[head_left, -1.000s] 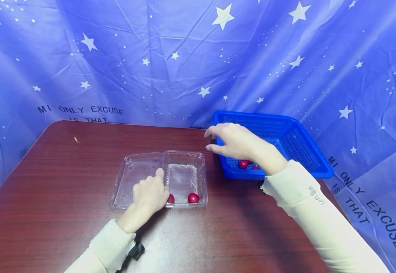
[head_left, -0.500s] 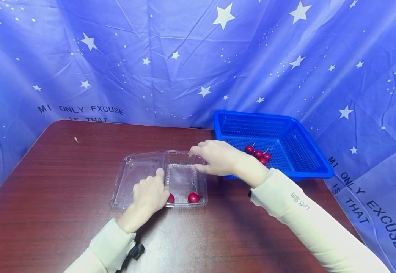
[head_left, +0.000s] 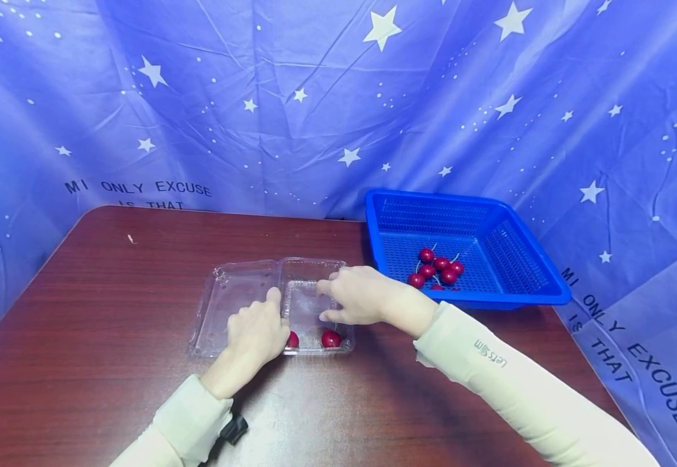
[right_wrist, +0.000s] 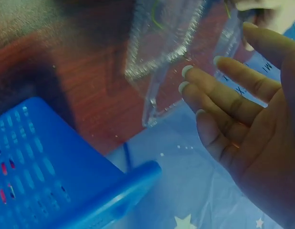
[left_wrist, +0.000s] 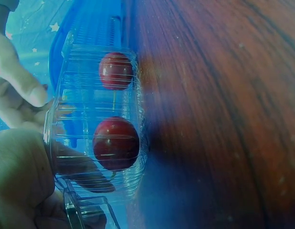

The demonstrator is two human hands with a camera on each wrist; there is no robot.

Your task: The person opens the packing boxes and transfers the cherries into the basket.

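A clear plastic clamshell box (head_left: 309, 305) lies open on the table, its lid (head_left: 227, 311) folded out to the left. Two red cherries (head_left: 331, 338) sit along the near wall of its tray; the left one is partly covered by my left hand (head_left: 253, 331). That hand holds the hinge edge, one digit reaching inside the tray in the left wrist view. Over the tray's right side hovers my right hand (head_left: 353, 295). In the right wrist view its fingers (right_wrist: 224, 98) are loosely extended and spread, with nothing visible between them.
A blue mesh basket (head_left: 510, 243) stands at the back right with several stemmed cherries (head_left: 441, 263) inside. The wooden table (head_left: 140, 285) ends against a blue star-printed curtain (head_left: 292, 117). A small pale scrap (head_left: 131, 239) lies at the back left.
My right hand has moved left and toward me, from the basket's left rim to above the box's tray. The cherries in the basket are now uncovered. My left hand has stayed put.
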